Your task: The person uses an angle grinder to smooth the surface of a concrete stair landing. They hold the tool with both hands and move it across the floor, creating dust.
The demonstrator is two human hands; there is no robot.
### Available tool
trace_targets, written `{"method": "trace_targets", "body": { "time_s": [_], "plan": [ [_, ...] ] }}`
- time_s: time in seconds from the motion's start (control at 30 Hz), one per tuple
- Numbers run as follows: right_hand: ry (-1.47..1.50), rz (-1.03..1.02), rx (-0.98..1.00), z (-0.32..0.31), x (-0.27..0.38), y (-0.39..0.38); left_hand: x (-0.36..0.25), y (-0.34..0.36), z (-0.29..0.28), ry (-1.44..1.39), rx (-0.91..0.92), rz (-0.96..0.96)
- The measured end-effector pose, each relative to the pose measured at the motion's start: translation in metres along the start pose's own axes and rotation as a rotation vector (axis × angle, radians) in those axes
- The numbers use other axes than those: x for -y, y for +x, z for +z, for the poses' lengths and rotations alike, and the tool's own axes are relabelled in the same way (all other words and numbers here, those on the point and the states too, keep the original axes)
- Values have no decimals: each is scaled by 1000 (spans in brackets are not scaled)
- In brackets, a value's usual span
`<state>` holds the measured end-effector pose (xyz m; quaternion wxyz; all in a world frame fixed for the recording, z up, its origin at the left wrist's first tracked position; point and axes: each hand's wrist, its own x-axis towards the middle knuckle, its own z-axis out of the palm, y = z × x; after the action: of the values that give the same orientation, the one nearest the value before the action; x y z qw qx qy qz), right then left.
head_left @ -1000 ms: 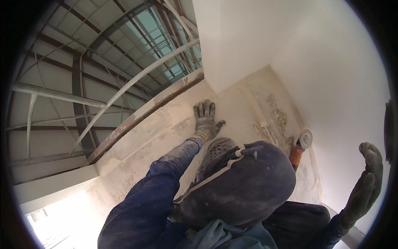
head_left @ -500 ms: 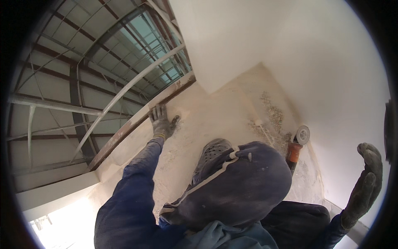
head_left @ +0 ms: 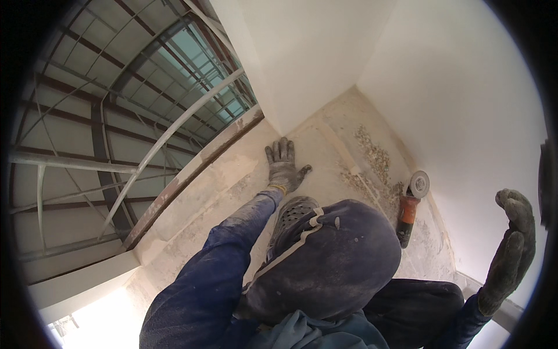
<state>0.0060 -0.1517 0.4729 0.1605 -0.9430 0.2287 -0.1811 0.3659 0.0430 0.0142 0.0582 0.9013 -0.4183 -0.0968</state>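
My left hand (head_left: 283, 170), in a dusty grey glove, lies palm down with fingers spread on the dusty, pale surface (head_left: 319, 145) just below the wall's corner. Nearby is my grey perforated shoe (head_left: 293, 215), partly covered by my bent knee (head_left: 325, 262) in dark trousers. My right hand (head_left: 510, 250), also gloved, is raised at the far right by the white wall (head_left: 453, 104), fingers loosely bent and nothing visible in them; whether it touches the wall I cannot tell. An orange-and-black angle grinder (head_left: 408, 218) with a round disc lies right of my knee.
A long reddish-brown edge (head_left: 192, 177) runs along the left of the surface, with steel framing and pipes (head_left: 133, 145) beyond it. A white wall (head_left: 290, 46) rises ahead. Bright light shows at lower left. Loose debris (head_left: 375, 151) lies on the surface near the grinder.
My left hand moved left half a second ago and is now back to the right, below the wall's corner. My right hand sits slightly higher in view. The surroundings shift slightly as my head moves.
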Motion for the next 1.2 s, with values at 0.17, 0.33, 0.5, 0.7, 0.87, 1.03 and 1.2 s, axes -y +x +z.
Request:
{"method": "trace_targets", "body": {
  "time_s": [0.17,0.33,0.5,0.7,0.87,1.03,1.2],
  "plan": [
    [2,25,-1,-1,-11,-3,40,-7,3,34,-47,37],
    [51,2,0,0,-8,-2,52,-6,-4,54,-22,28],
    [64,-4,-2,-1,1,-8,49,11,-21,109,122,-35],
    [67,12,33,-9,0,-17,51,50,-45,122,320,-101],
    [161,37,47,-6,-2,-19,54,57,-51,261,425,-55],
    [140,96,110,-3,1,-11,53,66,-52,367,578,-95],
    [259,224,94,12,7,-1,51,67,-48,364,579,-101]
  ]
}}
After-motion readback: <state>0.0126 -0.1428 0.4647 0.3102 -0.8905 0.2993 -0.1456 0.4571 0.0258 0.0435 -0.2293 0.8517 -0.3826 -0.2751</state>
